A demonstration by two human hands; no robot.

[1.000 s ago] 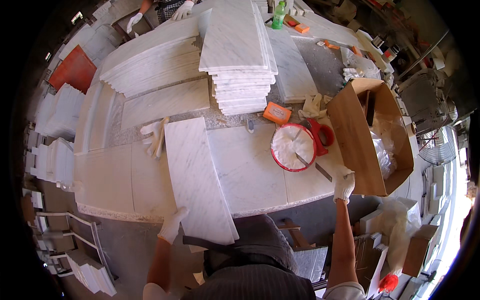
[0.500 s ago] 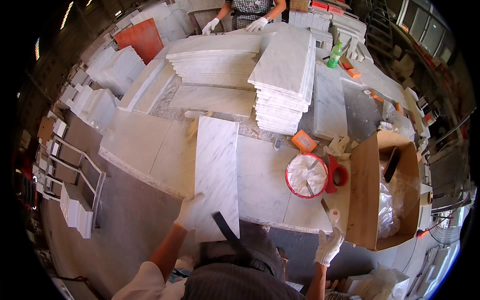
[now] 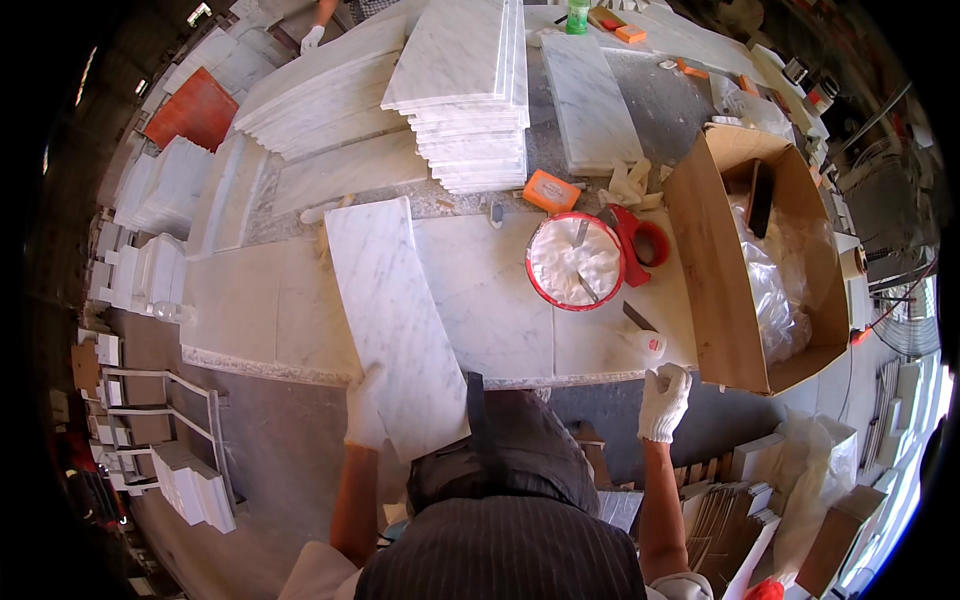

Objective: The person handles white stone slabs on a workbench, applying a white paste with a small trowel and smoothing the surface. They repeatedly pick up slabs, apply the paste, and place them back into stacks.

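Note:
My left hand, in a white knit glove, grips the left edge of a long veined white marble slab. The slab slants from the worktable down to my lap, its near end overhanging the table edge. Off the table's front edge, my gloved right hand has its fingers curled closed. What they hold, if anything, does not show. Just beyond those fingers lies a putty knife with a pale handle. A red-rimmed tub of white paste stands farther in, with metal blades stuck in the paste.
Stacks of marble slabs rise at the back. A red tape dispenser and an orange box sit near the tub. At right stands an open cardboard box with clear plastic inside. A co-worker's gloved hand shows at far left.
The whole view has shifted. The slab's near end has swung right, so it lies more slanted, with my left hand still on its edge. My right hand's fingers have curled in near the putty knife.

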